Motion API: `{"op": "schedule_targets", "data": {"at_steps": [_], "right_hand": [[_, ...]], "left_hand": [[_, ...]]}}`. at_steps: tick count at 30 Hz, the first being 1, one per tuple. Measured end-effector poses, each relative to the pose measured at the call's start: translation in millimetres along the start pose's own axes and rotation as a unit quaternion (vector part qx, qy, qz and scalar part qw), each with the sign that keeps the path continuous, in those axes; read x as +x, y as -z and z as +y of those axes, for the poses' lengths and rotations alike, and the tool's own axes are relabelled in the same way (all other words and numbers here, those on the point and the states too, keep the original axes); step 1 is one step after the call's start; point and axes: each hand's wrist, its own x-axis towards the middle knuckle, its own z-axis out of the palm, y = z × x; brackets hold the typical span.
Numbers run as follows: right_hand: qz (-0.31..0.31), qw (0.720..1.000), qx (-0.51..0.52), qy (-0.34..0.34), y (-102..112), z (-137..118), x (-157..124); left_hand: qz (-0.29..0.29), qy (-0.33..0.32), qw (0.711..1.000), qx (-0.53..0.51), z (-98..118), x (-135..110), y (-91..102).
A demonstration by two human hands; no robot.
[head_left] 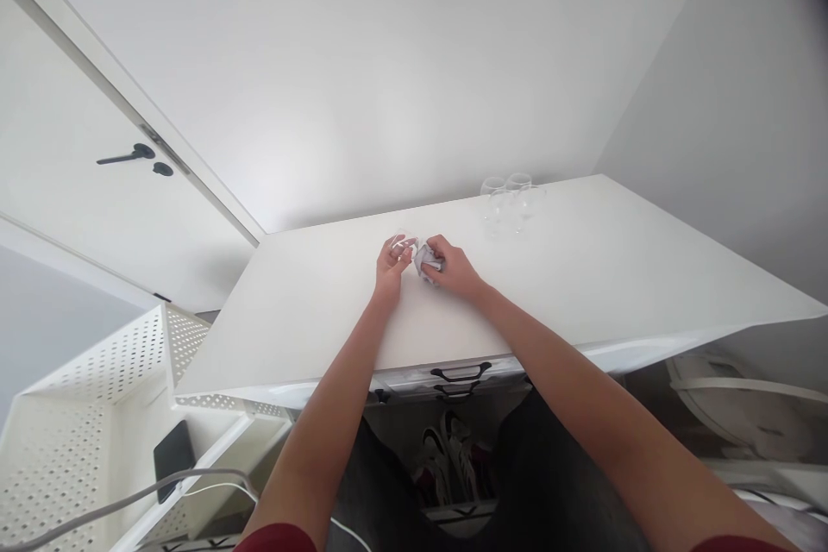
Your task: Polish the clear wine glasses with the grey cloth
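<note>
My left hand [389, 265] is closed around a clear glass [404, 243] above the white tabletop [310, 302]. The glass appears tipped on its side, and my fingers cover part of it. Bunched in my right hand [456, 267] is a crumpled greyish-white cloth [428, 262], pressed against the near end of the glass. Both hands are close together over the middle of the surface. To their right, several clear stemmed glasses [519, 200] stand grouped near the wall edge.
Black handles [461, 373] mark drawers under the tabletop's front edge. At left are a white perforated shelf [103, 379] holding a black tablet-like device [173, 453], a grey cable [129, 511], and a door with a black handle [129, 154]. A white wall [401, 60] rises behind.
</note>
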Motion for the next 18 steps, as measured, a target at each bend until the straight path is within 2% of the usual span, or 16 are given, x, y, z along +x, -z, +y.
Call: {"op": "schedule_targets", "data": {"at_steps": [4, 6, 8, 13, 16, 18], "right_hand": [[0.003, 0.998, -0.054, 0.011, -2.5, -0.6, -1.6], [-0.006, 1.0, -0.016, -0.003, -3.1, -0.1, 0.0], [-0.024, 0.997, 0.062, -0.046, -3.0, 1.0, 3.2], [-0.052, 0.942, 0.264, -0.203, 1.5, 2.8, 11.5], [-0.064, 0.916, 0.324, -0.229, 6.7, 1.6, 12.4], [-0.075, 0.908, 0.338, -0.235, 9.4, 1.0, 11.8]], "left_hand": [[0.023, 0.001, 0.999, 0.022, 0.8, -0.2, 0.5], [0.029, 0.005, 0.999, 0.035, -0.1, 0.7, 1.3], [0.029, 0.011, 0.999, 0.042, -1.2, 1.7, 2.2], [0.003, 0.008, 1.0, 0.021, 1.0, 1.1, 1.7], [-0.014, -0.001, 1.0, 0.012, 5.2, -0.9, -0.3], [-0.01, -0.002, 1.0, 0.019, 7.0, -1.6, -1.4]]}}
